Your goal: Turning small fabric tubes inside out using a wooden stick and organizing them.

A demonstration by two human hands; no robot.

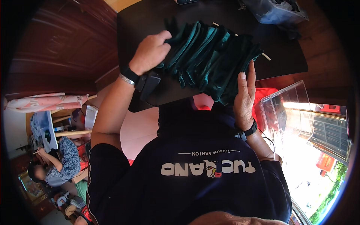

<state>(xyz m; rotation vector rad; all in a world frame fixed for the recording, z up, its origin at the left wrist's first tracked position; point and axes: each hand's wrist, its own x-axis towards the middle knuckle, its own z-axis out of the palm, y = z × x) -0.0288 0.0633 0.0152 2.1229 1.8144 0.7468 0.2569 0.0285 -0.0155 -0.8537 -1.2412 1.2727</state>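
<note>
A row of dark green velvet pieces (pixel 210 56), packed side by side in upright folds, lies across the black table (pixel 279 63) in front of me. At the left end of the row, my left hand (pixel 152 52) has its fingers curled in a pinch on the velvet edge. Against the right end rests my right hand (pixel 245 92), its visible fingers stretched along the cloth; its thumb is hard to make out. Behind the velvet a thin pale stick (pixel 266 56) shows in parts, the rest covered by cloth.
A clear plastic bin (pixel 277 13) with dark contents stands at the table's far right. An empty-looking clear box (pixel 288 112) is beside my right forearm, near something red (pixel 262 95). Off to the left, another person (pixel 67 161) sits near a pale tray (pixel 45 129).
</note>
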